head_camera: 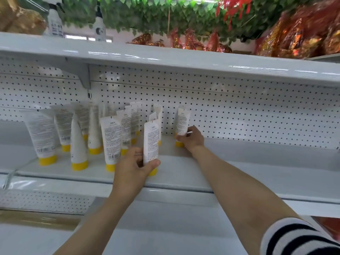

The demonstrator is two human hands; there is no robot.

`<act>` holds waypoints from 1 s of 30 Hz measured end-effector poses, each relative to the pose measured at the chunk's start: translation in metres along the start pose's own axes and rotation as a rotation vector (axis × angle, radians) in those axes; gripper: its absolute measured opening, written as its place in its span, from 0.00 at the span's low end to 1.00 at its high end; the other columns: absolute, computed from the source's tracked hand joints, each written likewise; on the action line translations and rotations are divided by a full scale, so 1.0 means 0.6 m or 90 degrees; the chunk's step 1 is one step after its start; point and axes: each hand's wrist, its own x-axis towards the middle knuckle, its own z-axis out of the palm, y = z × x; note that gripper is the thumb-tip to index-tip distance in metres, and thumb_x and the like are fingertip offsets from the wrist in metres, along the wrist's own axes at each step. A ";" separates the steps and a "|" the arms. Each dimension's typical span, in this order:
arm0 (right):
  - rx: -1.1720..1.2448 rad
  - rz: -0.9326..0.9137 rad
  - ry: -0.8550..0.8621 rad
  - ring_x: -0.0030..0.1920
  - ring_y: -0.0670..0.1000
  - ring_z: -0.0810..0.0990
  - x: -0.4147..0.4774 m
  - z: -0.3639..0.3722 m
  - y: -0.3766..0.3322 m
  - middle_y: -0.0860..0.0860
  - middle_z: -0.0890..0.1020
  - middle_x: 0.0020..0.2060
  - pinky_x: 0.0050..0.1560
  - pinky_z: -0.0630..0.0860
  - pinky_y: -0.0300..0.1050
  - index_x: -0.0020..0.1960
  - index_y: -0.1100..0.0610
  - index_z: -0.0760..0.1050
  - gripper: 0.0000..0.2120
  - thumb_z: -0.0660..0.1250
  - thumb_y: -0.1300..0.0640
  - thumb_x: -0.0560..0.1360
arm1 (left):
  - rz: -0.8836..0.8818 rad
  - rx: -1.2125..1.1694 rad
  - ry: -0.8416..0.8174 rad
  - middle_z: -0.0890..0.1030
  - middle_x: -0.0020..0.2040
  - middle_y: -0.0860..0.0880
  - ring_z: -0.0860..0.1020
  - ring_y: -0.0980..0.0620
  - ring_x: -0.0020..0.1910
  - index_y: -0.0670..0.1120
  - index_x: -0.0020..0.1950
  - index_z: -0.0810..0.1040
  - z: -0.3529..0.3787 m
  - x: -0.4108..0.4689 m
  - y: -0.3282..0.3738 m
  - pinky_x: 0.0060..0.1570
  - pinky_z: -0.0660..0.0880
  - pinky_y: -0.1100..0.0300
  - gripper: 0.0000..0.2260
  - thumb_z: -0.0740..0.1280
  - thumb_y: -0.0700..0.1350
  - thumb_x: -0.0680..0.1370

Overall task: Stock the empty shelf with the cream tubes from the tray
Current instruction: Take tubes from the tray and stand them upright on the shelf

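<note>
Shelf: the white metal shelf board (239, 162) runs across the middle of the view, and the cream tubes stand on its left half.
Back panel: a white perforated metal panel (248, 111) rises behind the board.
Upper shelf: a second white metal shelf (165, 57) overhangs the board and carries other goods.
Garland: a green plastic leaf garland (147, 15) hangs along the top of the view.
Packages: red-and-gold foil packages (303, 34) are heaped on the upper shelf at the right.
Sleeve: a black-and-white striped sleeve (298, 238) covers the upper right arm in the lower right corner.
Stocked tubes: a group of white cream tubes with yellow caps (42, 133) stands cap down in rows from the front of the board back to the panel, mostly with the printed backs facing the camera.
Spray bottles: two white spray bottles (55, 21) stand on the upper shelf at the left, blurred.
Left hand: the left hand (134, 168) grips the front tube low on its body, thumb across the printed face and fingers curled behind.
Right hand: the right hand (191, 138) reaches deeper and pinches the rear tube near its lower end.
Front tube: the front tube (151, 142), white with a yellow cap, is upright and cap down near the board's front edge, just right of the group.
Rear tube: the rear tube (183, 123), the same kind, stands upright and cap down close to the panel, apart from the others.
</note>
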 end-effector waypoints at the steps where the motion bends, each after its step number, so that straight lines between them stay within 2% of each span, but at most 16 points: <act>1: -0.019 0.002 0.000 0.45 0.50 0.77 0.003 0.002 0.001 0.50 0.80 0.46 0.43 0.68 0.40 0.56 0.55 0.74 0.21 0.76 0.50 0.68 | 0.000 -0.002 0.000 0.84 0.48 0.53 0.82 0.59 0.46 0.47 0.56 0.76 0.000 0.000 -0.001 0.45 0.78 0.64 0.19 0.78 0.45 0.68; 4: -0.055 0.005 0.003 0.46 0.49 0.76 0.013 0.010 0.004 0.50 0.81 0.49 0.43 0.67 0.40 0.57 0.55 0.77 0.22 0.76 0.47 0.68 | 0.008 0.011 0.009 0.84 0.47 0.54 0.82 0.61 0.45 0.48 0.55 0.76 0.001 0.001 -0.004 0.45 0.78 0.64 0.18 0.78 0.47 0.68; 6: -0.062 0.008 0.008 0.47 0.49 0.76 0.019 0.013 0.007 0.51 0.81 0.51 0.44 0.67 0.40 0.58 0.55 0.76 0.23 0.75 0.46 0.68 | 0.015 0.025 0.013 0.84 0.46 0.55 0.81 0.63 0.44 0.49 0.54 0.76 0.000 0.000 -0.004 0.42 0.76 0.69 0.18 0.78 0.47 0.68; 10: -0.079 0.002 0.011 0.48 0.49 0.77 0.022 0.014 0.010 0.50 0.81 0.50 0.45 0.68 0.40 0.58 0.54 0.75 0.22 0.74 0.44 0.69 | 0.017 0.030 0.016 0.84 0.46 0.55 0.81 0.64 0.43 0.49 0.54 0.76 0.001 0.000 -0.006 0.42 0.76 0.69 0.18 0.78 0.47 0.68; 15: -0.087 -0.006 0.021 0.46 0.49 0.77 0.025 0.019 0.014 0.51 0.82 0.51 0.43 0.69 0.40 0.57 0.54 0.76 0.21 0.74 0.44 0.70 | 0.028 0.046 0.013 0.82 0.44 0.58 0.79 0.70 0.40 0.50 0.53 0.76 0.001 -0.001 -0.001 0.36 0.72 0.77 0.17 0.77 0.47 0.68; 17: -0.089 -0.008 0.022 0.46 0.49 0.77 0.026 0.019 0.015 0.51 0.82 0.51 0.43 0.69 0.40 0.57 0.54 0.76 0.22 0.73 0.43 0.70 | 0.030 0.044 0.011 0.82 0.46 0.57 0.80 0.68 0.42 0.50 0.54 0.76 0.000 -0.002 -0.002 0.36 0.73 0.76 0.17 0.77 0.47 0.69; 21: -0.098 -0.007 0.019 0.47 0.48 0.75 0.023 0.016 0.015 0.50 0.81 0.51 0.44 0.68 0.41 0.60 0.55 0.75 0.24 0.73 0.43 0.70 | 0.033 0.048 0.002 0.83 0.51 0.54 0.81 0.59 0.48 0.50 0.55 0.75 -0.001 -0.001 -0.006 0.43 0.76 0.68 0.18 0.77 0.48 0.69; 30: -0.108 -0.005 0.015 0.52 0.51 0.78 0.024 0.017 0.015 0.51 0.81 0.53 0.45 0.69 0.42 0.60 0.55 0.75 0.24 0.73 0.42 0.70 | 0.030 0.059 -0.005 0.83 0.53 0.53 0.81 0.56 0.50 0.50 0.55 0.74 -0.001 0.001 -0.005 0.43 0.76 0.67 0.18 0.76 0.49 0.69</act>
